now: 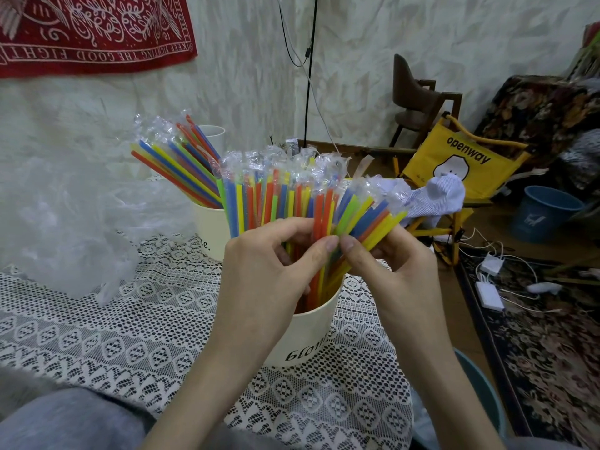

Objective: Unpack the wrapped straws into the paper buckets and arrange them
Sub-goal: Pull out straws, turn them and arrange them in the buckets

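home living room | lace tablecloth [97, 336] | patterned rug [552, 352] | wooden chair [418, 99]

Soft, even indoor light, slightly dim – shadows faint, no harsh glare. The wide lens bends the edges; corners look blurred, the centre stays sharp.

The wrapped straws [279, 196] are many, in blue, yellow, orange and green, each in a clear wrapper. They stand upright in the near paper bucket [305, 332], which is cream with dark letters, directly under both hands. Beyond the left hand [263, 264] a second paper bucket [211, 228] holds more straws [175, 160], leaning left.
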